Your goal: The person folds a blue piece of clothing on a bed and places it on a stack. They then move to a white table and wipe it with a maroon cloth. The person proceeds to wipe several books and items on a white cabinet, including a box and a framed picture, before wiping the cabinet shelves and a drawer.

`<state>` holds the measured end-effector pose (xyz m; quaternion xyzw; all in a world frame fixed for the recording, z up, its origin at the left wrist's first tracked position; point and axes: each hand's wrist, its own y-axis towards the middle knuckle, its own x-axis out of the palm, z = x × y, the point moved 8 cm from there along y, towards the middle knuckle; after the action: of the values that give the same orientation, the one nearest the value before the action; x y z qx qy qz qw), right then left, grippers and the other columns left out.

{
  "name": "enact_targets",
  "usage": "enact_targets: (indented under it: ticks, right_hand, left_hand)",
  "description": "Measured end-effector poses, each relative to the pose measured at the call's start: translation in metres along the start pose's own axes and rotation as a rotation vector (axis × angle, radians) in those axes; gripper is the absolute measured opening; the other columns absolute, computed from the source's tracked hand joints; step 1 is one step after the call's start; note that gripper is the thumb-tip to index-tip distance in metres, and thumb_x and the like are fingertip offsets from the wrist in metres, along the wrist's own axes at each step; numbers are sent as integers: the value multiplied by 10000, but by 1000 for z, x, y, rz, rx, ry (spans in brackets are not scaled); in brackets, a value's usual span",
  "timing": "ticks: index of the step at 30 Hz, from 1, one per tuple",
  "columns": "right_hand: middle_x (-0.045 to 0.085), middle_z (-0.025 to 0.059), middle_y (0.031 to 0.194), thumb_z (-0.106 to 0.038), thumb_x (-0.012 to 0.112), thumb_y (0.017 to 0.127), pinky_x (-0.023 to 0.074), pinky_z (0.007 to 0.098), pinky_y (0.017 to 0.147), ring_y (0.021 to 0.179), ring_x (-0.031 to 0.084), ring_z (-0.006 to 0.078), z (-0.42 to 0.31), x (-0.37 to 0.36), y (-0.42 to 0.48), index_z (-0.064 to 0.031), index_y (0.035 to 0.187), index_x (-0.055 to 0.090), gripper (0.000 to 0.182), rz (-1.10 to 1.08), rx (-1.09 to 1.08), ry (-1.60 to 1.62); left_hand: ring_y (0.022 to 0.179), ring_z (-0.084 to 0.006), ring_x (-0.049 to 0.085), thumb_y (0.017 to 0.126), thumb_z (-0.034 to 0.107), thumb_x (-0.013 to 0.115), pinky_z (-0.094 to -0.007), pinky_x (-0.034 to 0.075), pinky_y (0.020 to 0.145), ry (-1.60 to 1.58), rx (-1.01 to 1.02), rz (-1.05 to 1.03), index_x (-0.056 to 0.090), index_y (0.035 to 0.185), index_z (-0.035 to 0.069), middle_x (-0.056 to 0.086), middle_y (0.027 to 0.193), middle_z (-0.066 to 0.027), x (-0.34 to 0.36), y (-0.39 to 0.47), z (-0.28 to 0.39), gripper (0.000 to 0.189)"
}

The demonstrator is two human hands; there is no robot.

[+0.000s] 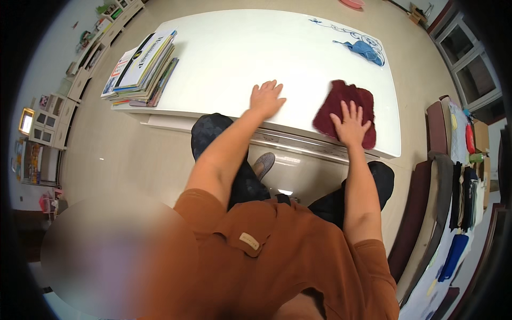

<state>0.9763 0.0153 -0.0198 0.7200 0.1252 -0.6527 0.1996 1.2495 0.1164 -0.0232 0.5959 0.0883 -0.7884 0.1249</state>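
Observation:
A white table with rounded corners (pixel 224 52) stands before me. My left hand (pixel 267 99) rests palm down on its top near the front edge, fingers spread, holding nothing. Right of it, my right hand (pixel 350 123) lies flat with spread fingers on a dark red cloth (pixel 333 105), which is spread out near the table's front right corner. Beyond the cloth, a crumpled blue cloth (pixel 365 51) lies near the far right corner, partly over a printed blue flower pattern (pixel 340 29).
A stack of magazines and books (pixel 144 66) sits at the table's left end. My knees are against the front side, by a shelf or drawer edge (pixel 300 144). A sofa with folded clothes (pixel 416 216) stands at right; white cabinets (pixel 76 86) line the left wall. A pink basin (pixel 353 3) is beyond the table.

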Motion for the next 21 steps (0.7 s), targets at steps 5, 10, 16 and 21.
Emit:
enact_targets:
  ticks: [5,10,16,21]
  right_hand:
    - [211,76,1638,-657,376,950,123,690,1132,1510,170,307,23,-1,6,-281,1548,307,709,-33,225,-27]
    - [181,96,1644,-646,338,969,131,669,1143,1512,154,320,32,4,10,-264,1558,286,704,-67,302,-74]
    - [253,183,1605,-582,357,992,182,594,1162,1488,207,371,-86,23,37,-125,1538,319,713,19,88,-91]
    - [201,155,1629,-571,370,988,144,586,1177,1509,149,344,-220,30,35,-141,1547,305,708,-26,-146,-28]
  left_hand:
    - [1508,-337,145,933,644,432,-554,100,1201,124,-120,121,337,1542,169,230,1619,-146,-28,-38,-107,778]
    - [1507,-356,128,937,661,389,-581,88,1195,164,-177,76,312,1552,175,219,1622,-143,-27,-43,-89,789]
    - [1506,-363,118,939,656,384,-602,85,1184,145,-189,92,318,1550,172,212,1624,-139,-27,-46,-101,782]
    - [1470,-329,239,960,503,488,-563,110,1192,-216,-196,354,424,1474,71,342,1555,-182,-33,-46,-110,675]
